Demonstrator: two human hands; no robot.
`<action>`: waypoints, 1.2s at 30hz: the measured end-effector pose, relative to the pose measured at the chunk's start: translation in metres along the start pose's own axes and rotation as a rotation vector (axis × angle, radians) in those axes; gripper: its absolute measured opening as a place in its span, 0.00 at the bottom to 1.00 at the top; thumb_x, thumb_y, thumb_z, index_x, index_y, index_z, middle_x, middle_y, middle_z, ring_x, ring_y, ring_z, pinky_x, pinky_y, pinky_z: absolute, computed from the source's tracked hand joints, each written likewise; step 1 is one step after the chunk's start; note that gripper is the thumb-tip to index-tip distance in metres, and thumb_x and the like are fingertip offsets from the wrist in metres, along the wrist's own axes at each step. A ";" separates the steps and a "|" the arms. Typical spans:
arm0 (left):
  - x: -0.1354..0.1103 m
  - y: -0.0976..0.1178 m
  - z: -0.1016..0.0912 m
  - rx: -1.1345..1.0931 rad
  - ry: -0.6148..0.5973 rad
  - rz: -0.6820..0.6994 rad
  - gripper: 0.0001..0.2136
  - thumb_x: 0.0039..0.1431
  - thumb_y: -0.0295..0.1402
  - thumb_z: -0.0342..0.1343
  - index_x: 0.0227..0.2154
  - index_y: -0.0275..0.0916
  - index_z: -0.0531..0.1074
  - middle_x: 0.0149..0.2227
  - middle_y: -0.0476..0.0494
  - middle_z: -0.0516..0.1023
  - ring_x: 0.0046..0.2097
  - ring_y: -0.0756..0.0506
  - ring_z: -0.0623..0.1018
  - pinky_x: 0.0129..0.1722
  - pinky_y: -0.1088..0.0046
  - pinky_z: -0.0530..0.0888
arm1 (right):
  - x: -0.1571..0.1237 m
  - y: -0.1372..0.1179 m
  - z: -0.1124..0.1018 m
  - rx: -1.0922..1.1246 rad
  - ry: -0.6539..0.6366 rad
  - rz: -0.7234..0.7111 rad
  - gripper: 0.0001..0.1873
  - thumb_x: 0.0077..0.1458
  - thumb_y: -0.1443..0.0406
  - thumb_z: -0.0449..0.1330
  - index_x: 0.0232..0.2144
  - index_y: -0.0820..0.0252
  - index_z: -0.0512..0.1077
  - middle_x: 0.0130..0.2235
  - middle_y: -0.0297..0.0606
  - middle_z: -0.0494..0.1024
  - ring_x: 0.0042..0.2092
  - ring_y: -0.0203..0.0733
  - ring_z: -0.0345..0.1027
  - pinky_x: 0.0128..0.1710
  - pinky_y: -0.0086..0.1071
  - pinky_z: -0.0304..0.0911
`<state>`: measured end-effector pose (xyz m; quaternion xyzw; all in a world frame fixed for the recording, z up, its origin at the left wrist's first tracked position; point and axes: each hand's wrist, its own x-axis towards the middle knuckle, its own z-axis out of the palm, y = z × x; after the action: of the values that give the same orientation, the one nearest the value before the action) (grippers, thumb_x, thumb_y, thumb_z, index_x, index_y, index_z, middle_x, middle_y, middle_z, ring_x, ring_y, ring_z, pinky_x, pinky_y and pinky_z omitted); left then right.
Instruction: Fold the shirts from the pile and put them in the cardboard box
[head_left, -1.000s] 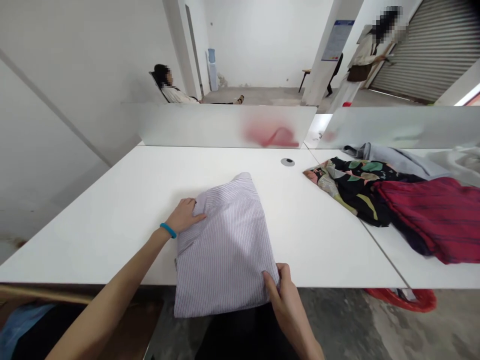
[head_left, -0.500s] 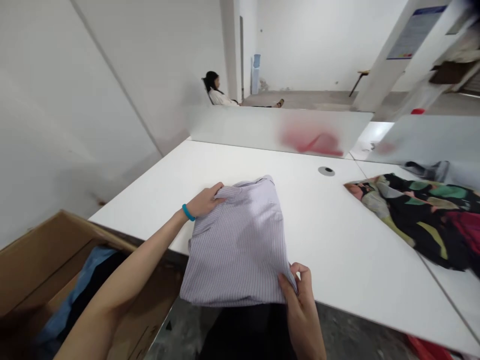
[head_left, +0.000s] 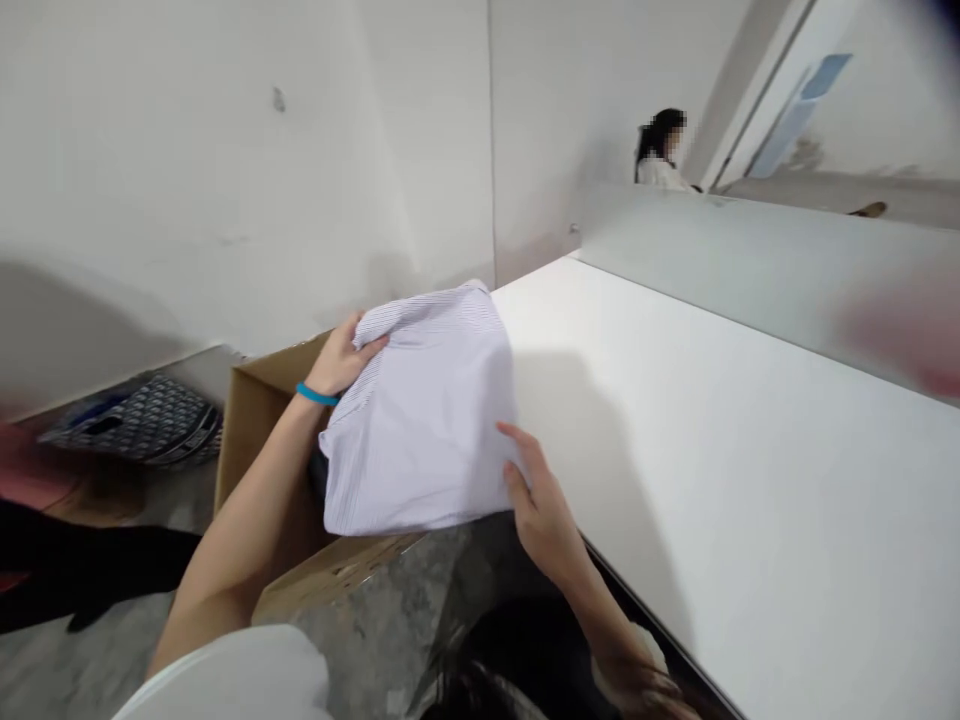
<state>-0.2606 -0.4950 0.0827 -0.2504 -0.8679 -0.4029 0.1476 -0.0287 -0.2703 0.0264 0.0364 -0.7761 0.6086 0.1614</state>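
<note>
A folded striped shirt, pale with thin dark lines, is held up over the table's left end and the open cardboard box. My left hand, with a blue band on its wrist, is closed on the shirt's upper left edge, thumb on top. At the lower right edge, my right hand grips the shirt, with thumb and index finger showing; its other fingers are hidden. The shirt covers much of the box opening, and a bit of dark cloth shows inside.
The white table extends to the right, bordered by a frosted partition. A person sits beyond it. A patterned bag lies on the floor left of the box, near a dark-clothed leg or sleeve.
Both hands have carried the folded shirt left, off the table's middle and over the box. The view has turned left; the flowered cloth is out of sight.
</note>
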 end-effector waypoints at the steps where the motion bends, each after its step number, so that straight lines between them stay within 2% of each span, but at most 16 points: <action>1: -0.007 -0.017 -0.015 0.036 0.043 -0.043 0.13 0.49 0.43 0.55 0.31 0.41 0.63 0.30 0.48 0.70 0.35 0.45 0.72 0.38 0.65 0.71 | 0.013 0.003 0.013 -0.007 -0.077 -0.049 0.19 0.62 0.66 0.44 0.54 0.55 0.59 0.57 0.41 0.65 0.60 0.39 0.57 0.60 0.37 0.53; 5: -0.036 -0.085 -0.053 0.122 0.173 -0.180 0.13 0.47 0.44 0.55 0.31 0.41 0.62 0.31 0.47 0.70 0.36 0.43 0.73 0.39 0.64 0.72 | 0.058 0.023 0.062 -0.001 -0.286 -0.178 0.20 0.61 0.71 0.41 0.51 0.60 0.65 0.55 0.42 0.68 0.58 0.37 0.59 0.59 0.34 0.54; 9: -0.064 -0.145 -0.061 0.264 0.205 -0.380 0.15 0.50 0.45 0.50 0.35 0.40 0.60 0.35 0.43 0.71 0.40 0.42 0.73 0.41 0.63 0.72 | 0.086 0.052 0.099 -0.080 -0.448 -0.197 0.21 0.60 0.73 0.40 0.49 0.60 0.67 0.55 0.42 0.68 0.50 0.37 0.67 0.52 0.32 0.61; 12: -0.089 -0.177 -0.050 0.323 0.100 -0.524 0.18 0.51 0.47 0.47 0.39 0.38 0.60 0.38 0.40 0.72 0.42 0.41 0.74 0.42 0.62 0.72 | 0.094 0.072 0.115 -0.343 -0.636 -0.114 0.20 0.61 0.73 0.43 0.49 0.60 0.67 0.57 0.43 0.66 0.47 0.39 0.69 0.49 0.33 0.63; 15: -0.115 -0.195 -0.033 0.345 -0.065 -0.653 0.26 0.48 0.50 0.50 0.43 0.34 0.61 0.42 0.33 0.75 0.43 0.38 0.76 0.42 0.60 0.72 | 0.095 0.083 0.122 -0.697 -0.941 -0.010 0.15 0.62 0.66 0.49 0.47 0.65 0.70 0.55 0.51 0.68 0.48 0.47 0.70 0.48 0.37 0.63; 16: -0.122 -0.198 -0.027 0.358 -0.121 -0.690 0.29 0.46 0.50 0.52 0.45 0.32 0.62 0.44 0.28 0.74 0.45 0.35 0.76 0.43 0.58 0.72 | 0.095 0.084 0.122 -0.773 -1.000 0.002 0.15 0.62 0.64 0.50 0.46 0.66 0.71 0.53 0.53 0.70 0.49 0.50 0.70 0.48 0.38 0.63; 17: -0.129 -0.200 -0.022 0.371 -0.171 -0.717 0.31 0.45 0.51 0.53 0.46 0.30 0.62 0.46 0.24 0.73 0.48 0.32 0.75 0.45 0.56 0.71 | 0.094 0.084 0.122 -0.819 -1.017 0.000 0.16 0.62 0.63 0.50 0.46 0.66 0.71 0.51 0.53 0.72 0.49 0.51 0.70 0.47 0.38 0.63; 19: -0.137 -0.199 -0.016 0.395 -0.256 -0.734 0.33 0.43 0.50 0.54 0.47 0.27 0.63 0.51 0.17 0.69 0.55 0.28 0.70 0.50 0.54 0.67 | 0.093 0.081 0.120 -0.837 -0.943 -0.034 0.16 0.63 0.64 0.49 0.47 0.66 0.71 0.46 0.51 0.75 0.48 0.50 0.71 0.46 0.37 0.64; 22: -0.142 -0.181 -0.014 0.411 -0.341 -0.666 0.31 0.43 0.47 0.53 0.47 0.29 0.65 0.55 0.19 0.67 0.60 0.29 0.64 0.56 0.53 0.62 | 0.089 0.074 0.111 -0.763 -0.770 -0.078 0.17 0.63 0.67 0.47 0.49 0.65 0.70 0.46 0.50 0.76 0.47 0.47 0.71 0.47 0.37 0.64; 24: -0.141 -0.156 -0.012 0.413 -0.364 -0.576 0.27 0.47 0.44 0.51 0.47 0.31 0.67 0.56 0.24 0.67 0.61 0.31 0.63 0.59 0.54 0.59 | 0.084 0.069 0.101 -0.627 -0.667 -0.080 0.16 0.63 0.68 0.47 0.48 0.64 0.71 0.46 0.47 0.77 0.47 0.46 0.71 0.49 0.37 0.63; 26: -0.141 -0.121 -0.004 0.391 -0.320 -0.440 0.22 0.54 0.42 0.47 0.47 0.33 0.67 0.56 0.28 0.68 0.60 0.35 0.65 0.60 0.56 0.59 | 0.075 0.063 0.088 -0.414 -0.576 -0.057 0.15 0.63 0.68 0.47 0.45 0.62 0.73 0.44 0.43 0.78 0.47 0.43 0.71 0.49 0.37 0.64; 27: -0.141 -0.101 0.002 0.355 -0.237 -0.340 0.21 0.57 0.42 0.44 0.47 0.34 0.68 0.55 0.30 0.70 0.58 0.37 0.68 0.59 0.58 0.61 | 0.070 0.058 0.080 -0.305 -0.531 -0.038 0.15 0.63 0.67 0.48 0.43 0.61 0.74 0.43 0.41 0.78 0.46 0.42 0.71 0.49 0.36 0.64; 29: -0.142 -0.063 0.020 0.277 -0.075 -0.192 0.17 0.61 0.42 0.44 0.46 0.40 0.68 0.50 0.38 0.75 0.53 0.41 0.73 0.55 0.60 0.67 | 0.056 0.047 0.061 -0.136 -0.437 -0.003 0.14 0.62 0.65 0.50 0.40 0.58 0.75 0.41 0.38 0.79 0.44 0.41 0.72 0.47 0.34 0.66; 31: -0.141 -0.029 0.044 0.206 0.022 -0.121 0.13 0.61 0.41 0.46 0.42 0.42 0.70 0.45 0.41 0.78 0.47 0.42 0.77 0.49 0.63 0.73 | 0.039 0.034 0.037 -0.060 -0.335 0.022 0.12 0.61 0.64 0.52 0.39 0.56 0.76 0.41 0.37 0.79 0.44 0.41 0.73 0.47 0.34 0.66; 34: -0.134 0.017 0.087 0.079 0.025 0.058 0.09 0.61 0.39 0.48 0.35 0.43 0.70 0.39 0.43 0.79 0.41 0.43 0.78 0.43 0.65 0.76 | 0.004 0.018 -0.013 -0.075 -0.145 0.089 0.10 0.60 0.62 0.54 0.39 0.53 0.76 0.41 0.35 0.80 0.44 0.41 0.73 0.47 0.34 0.66; 36: -0.130 0.048 0.117 -0.011 -0.020 0.219 0.06 0.60 0.37 0.50 0.35 0.44 0.70 0.40 0.44 0.79 0.42 0.43 0.78 0.44 0.64 0.75 | -0.030 0.012 -0.056 -0.147 0.031 0.157 0.10 0.59 0.61 0.54 0.37 0.52 0.76 0.40 0.35 0.80 0.43 0.42 0.73 0.46 0.35 0.67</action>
<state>-0.1322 -0.4197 -0.0209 -0.3483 -0.8346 -0.3866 0.1807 0.0087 -0.2178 0.0181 -0.0456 -0.8164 0.5614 0.1275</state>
